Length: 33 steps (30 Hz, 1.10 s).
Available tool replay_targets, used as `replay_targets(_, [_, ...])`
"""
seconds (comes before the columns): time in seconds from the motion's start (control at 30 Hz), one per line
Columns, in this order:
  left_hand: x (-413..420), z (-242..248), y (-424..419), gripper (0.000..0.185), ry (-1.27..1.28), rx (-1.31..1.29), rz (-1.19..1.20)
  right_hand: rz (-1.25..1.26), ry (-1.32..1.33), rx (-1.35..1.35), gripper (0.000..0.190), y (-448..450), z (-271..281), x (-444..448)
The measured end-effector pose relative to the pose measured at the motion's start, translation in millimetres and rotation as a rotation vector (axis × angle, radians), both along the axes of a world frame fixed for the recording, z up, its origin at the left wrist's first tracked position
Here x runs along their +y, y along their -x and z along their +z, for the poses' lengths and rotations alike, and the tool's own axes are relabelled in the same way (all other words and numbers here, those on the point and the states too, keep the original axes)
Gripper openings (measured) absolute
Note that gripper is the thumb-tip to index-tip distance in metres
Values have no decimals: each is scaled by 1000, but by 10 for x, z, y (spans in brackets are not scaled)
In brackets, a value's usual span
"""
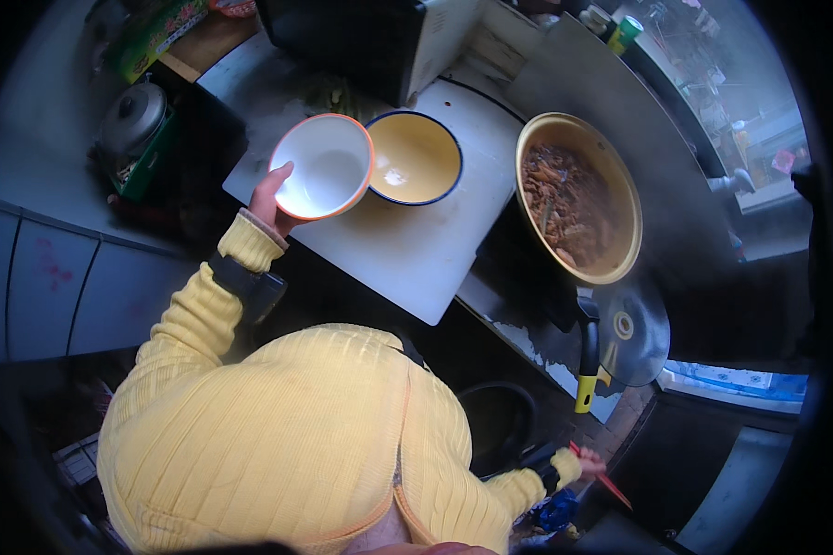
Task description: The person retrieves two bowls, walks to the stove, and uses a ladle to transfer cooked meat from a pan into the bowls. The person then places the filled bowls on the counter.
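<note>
My left hand (272, 194) grips the rim of a white bowl with an orange edge (326, 166), thumb inside it. The bowl is tilted and shows nothing inside. Partly behind it, a yellow enamel basin with a dark blue rim (420, 156) rests on the white board (416, 257). At the lower right, my right hand (590, 463) is closed around a thin red stick-like utensil (614, 491), whose exact kind I cannot tell. A deep pan (618, 229) holding brown cooked food (562, 201) stands right of the board, its black and yellow handle (588, 361) pointing towards me.
A glass lid (632, 333) lies beside the pan's handle. Behind the board stands a dark-fronted appliance (343, 45). At left, a lidded metal pot (133, 118) sits by a green crate (149, 156). A window ledge (673, 90) with a green can (625, 33) runs along the right.
</note>
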<state>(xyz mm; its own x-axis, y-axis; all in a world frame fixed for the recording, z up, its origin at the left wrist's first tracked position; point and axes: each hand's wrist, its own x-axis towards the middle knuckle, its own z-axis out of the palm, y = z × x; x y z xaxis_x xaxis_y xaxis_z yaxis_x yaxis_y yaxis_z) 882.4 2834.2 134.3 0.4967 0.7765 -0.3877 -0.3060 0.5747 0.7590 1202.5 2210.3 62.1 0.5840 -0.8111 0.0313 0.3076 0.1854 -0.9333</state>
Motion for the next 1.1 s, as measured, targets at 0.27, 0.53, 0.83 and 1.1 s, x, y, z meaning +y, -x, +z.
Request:
replay_targets(0.27, [495,-314,287,42,-9,24,-249,765,91,210,10,1159,1682,1978])
replay_targets(0.53, [631,-417,393,47,-163,95,-309,1647,339,777,28,1086,375,4855])
replay_targets(0.83, [759,-520,398,48,-80,162,-425,1645,46,826,12,852,130,5280])
replay_targets(1.1, [687,-509,-337,44,-62,273,-481,1551,168,812,32,499,186,5048])
